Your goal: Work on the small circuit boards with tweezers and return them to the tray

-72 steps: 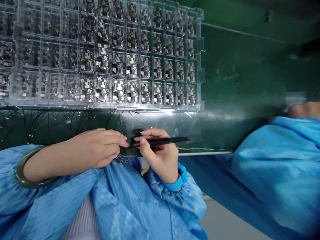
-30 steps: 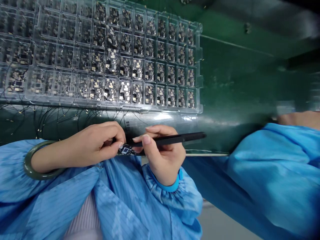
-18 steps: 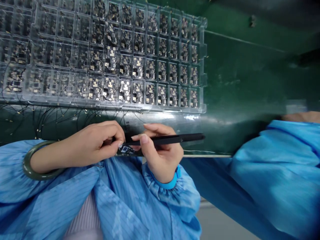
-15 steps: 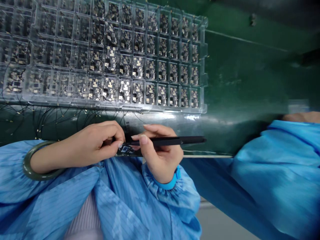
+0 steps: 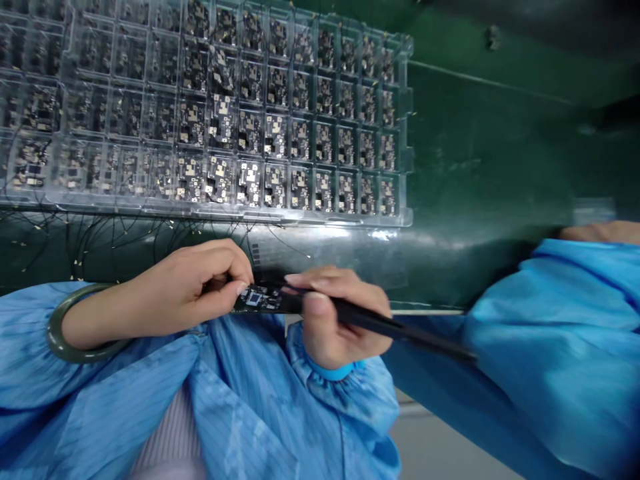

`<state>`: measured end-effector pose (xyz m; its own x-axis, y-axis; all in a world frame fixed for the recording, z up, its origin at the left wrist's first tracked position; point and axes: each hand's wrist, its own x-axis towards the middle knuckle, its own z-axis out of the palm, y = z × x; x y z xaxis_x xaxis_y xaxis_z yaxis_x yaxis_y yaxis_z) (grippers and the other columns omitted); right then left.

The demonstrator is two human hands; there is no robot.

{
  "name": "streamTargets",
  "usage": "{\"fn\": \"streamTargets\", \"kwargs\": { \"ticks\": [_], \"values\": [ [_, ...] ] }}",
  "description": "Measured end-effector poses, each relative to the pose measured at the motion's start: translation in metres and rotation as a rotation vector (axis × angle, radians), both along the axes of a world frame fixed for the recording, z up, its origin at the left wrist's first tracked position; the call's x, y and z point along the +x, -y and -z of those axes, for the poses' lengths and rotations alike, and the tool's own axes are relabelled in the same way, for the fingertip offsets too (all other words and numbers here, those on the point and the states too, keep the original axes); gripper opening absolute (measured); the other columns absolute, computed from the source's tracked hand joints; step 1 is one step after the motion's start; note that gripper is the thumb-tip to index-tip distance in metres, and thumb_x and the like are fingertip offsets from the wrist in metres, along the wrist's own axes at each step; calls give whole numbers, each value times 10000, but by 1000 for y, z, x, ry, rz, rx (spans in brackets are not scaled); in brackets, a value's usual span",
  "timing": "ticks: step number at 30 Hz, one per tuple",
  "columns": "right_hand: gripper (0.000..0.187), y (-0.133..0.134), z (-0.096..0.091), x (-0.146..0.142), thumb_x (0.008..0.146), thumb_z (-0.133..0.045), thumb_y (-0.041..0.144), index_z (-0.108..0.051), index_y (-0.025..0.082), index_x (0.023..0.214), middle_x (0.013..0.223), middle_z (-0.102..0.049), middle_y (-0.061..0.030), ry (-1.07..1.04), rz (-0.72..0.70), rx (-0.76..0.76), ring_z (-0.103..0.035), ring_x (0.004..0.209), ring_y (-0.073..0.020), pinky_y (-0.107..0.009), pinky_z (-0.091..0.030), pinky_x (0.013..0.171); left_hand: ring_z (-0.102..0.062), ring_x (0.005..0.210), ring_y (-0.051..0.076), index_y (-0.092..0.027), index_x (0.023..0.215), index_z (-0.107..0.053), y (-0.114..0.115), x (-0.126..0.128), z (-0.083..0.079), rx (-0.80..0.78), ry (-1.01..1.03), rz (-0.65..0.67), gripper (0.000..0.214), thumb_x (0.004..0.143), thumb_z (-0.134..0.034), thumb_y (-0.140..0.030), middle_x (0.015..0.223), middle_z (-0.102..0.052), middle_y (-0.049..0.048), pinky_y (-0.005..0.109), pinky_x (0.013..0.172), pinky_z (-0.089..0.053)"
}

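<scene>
A small dark circuit board (image 5: 270, 298) lies at the near edge of the bench, in front of my body. My left hand (image 5: 200, 287) has its thumb and bent fingers pinched on the board's left end, hiding that part. To the right, my right hand (image 5: 345, 313) grips black tweezers (image 5: 370, 319) like a pen. Their tips point left over the board's right end; whether they touch it I cannot tell. The tweezers' back end slants down to the right and is blurred.
Clear plastic trays (image 5: 407, 217) with several rows of circuit boards stand beyond my hands. Thin black cables (image 5: 113, 243) with small gold tips hang along the trays' near edge. At the right is another person's blue sleeve (image 5: 565, 313), by the green bench top (image 5: 475, 173).
My right hand has moved right and slightly down, away from my left hand. The tweezers' back end has swung down, and more of the circuit board shows. My left hand stays nearly still.
</scene>
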<state>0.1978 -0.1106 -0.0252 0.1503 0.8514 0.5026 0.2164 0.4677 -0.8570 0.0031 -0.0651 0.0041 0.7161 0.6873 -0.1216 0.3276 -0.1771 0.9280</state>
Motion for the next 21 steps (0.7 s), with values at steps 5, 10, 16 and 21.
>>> {"fn": "streamTargets", "kwargs": {
  "ticks": [5,10,16,21],
  "values": [
    [174,5,-5,1,937,-485,239,-649,227,881,874,-715,-14,-208,194,-175,-643,698,-141,-288,-523,601,-576,807,81,-149,859,-572,1,0,1,118,80,-95,100,903,-503,-90,929,-612,26,176,680,-456],
    [82,13,-10,-4,887,-609,217,-660,236,949,760,-700,12,90,-76,-506,-642,662,-129,-259,-515,610,-609,867,107,-152,898,-601,2,0,1,179,96,-182,101,917,-509,-114,919,-639,36,205,731,-476],
    [107,6,-15,-14,850,-628,136,-642,233,892,722,-681,21,133,-92,-339,-609,589,-111,-237,-489,554,-586,711,101,-157,808,-579,2,0,-2,201,149,-249,89,894,-564,-175,824,-619,25,198,584,-452],
    [144,2,-17,-15,840,-619,101,-629,225,912,715,-680,12,201,-112,-189,-599,574,-111,-239,-488,549,-586,645,100,-167,872,-547,5,-2,1,169,158,-279,33,903,-539,-177,799,-620,19,192,523,-455]
  ]
}}
